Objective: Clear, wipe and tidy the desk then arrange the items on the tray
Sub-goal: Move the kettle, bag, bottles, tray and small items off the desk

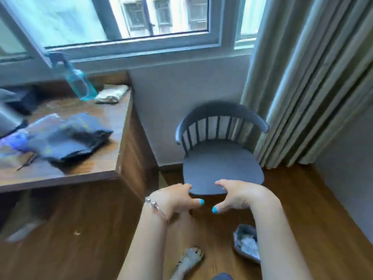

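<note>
Wooden desk (105, 166) left; both hands spread, seemingly empty, near grey chair (222, 168).

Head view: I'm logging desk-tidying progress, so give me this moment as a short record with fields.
left hand: open, empty, at the front edge of the chair seat
right hand: open, empty, beside the left one
chair: grey, spindle back, between desk and curtain
desk: wooden, not yet cleared
spray bottle: clear blue, at the desk's back
folded cloth: pale, beside the bottle
dark bag: lying flat near the desk's front
tray: not in view
image quality: motion-blurred on the left
</note>
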`<control>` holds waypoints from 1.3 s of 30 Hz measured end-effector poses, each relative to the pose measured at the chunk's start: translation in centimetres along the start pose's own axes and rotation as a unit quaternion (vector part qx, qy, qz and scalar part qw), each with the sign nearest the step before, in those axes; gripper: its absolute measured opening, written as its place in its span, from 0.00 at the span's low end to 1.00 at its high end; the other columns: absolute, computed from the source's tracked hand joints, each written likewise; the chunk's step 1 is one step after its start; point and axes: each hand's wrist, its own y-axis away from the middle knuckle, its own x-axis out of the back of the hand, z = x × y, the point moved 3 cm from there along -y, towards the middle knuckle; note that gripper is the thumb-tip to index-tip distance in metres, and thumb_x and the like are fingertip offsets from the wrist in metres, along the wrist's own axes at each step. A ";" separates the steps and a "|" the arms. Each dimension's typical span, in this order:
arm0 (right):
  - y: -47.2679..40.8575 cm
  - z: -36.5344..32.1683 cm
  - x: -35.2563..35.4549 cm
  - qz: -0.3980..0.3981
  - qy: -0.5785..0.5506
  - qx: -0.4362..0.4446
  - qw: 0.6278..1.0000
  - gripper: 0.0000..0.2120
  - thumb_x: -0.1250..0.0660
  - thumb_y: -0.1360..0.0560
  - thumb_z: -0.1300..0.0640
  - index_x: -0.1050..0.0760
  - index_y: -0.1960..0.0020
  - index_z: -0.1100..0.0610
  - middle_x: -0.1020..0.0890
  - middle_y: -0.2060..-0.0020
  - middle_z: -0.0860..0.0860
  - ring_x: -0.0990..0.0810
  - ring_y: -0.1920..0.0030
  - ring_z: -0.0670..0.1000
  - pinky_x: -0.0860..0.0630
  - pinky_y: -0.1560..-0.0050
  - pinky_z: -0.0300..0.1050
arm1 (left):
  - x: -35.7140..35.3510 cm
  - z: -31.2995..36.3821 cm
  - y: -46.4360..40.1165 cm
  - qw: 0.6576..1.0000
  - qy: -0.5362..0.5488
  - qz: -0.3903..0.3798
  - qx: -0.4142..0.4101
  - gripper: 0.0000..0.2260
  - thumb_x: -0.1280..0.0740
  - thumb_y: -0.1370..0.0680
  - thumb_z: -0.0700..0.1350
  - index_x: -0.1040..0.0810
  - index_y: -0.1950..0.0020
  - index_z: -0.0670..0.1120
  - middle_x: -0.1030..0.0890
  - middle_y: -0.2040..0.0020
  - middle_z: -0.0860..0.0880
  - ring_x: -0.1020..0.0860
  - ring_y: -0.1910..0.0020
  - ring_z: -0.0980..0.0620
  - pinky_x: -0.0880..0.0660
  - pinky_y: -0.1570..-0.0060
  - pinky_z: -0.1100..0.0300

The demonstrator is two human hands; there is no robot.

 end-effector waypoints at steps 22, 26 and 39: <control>2.7 -36.6 -0.2 0.006 0.138 0.265 0.954 0.33 0.30 0.29 0.38 0.33 0.28 0.46 0.24 0.35 0.46 0.25 0.36 0.47 0.33 0.30 0.48 | 9.5 -28.8 27.5 0.929 0.190 0.255 0.190 0.32 0.34 0.24 0.61 0.34 0.26 0.47 0.30 0.29 0.47 0.30 0.32 0.49 0.34 0.33 0.54; 2.4 -42.6 0.7 0.042 0.129 0.286 0.949 0.27 0.29 0.27 0.43 0.30 0.31 0.47 0.22 0.37 0.48 0.23 0.39 0.49 0.29 0.34 0.45 | 12.1 -34.7 30.3 0.914 0.203 0.293 0.192 0.28 0.35 0.23 0.59 0.31 0.29 0.43 0.26 0.34 0.46 0.27 0.40 0.50 0.34 0.44 0.60; -6.7 -61.5 0.1 0.050 0.078 0.344 0.934 0.22 0.28 0.27 0.46 0.27 0.34 0.44 0.20 0.41 0.48 0.21 0.43 0.48 0.24 0.42 0.43 | 22.2 -52.5 28.9 0.898 0.246 0.334 0.147 0.30 0.35 0.22 0.58 0.36 0.25 0.45 0.28 0.31 0.48 0.30 0.34 0.51 0.36 0.44 0.64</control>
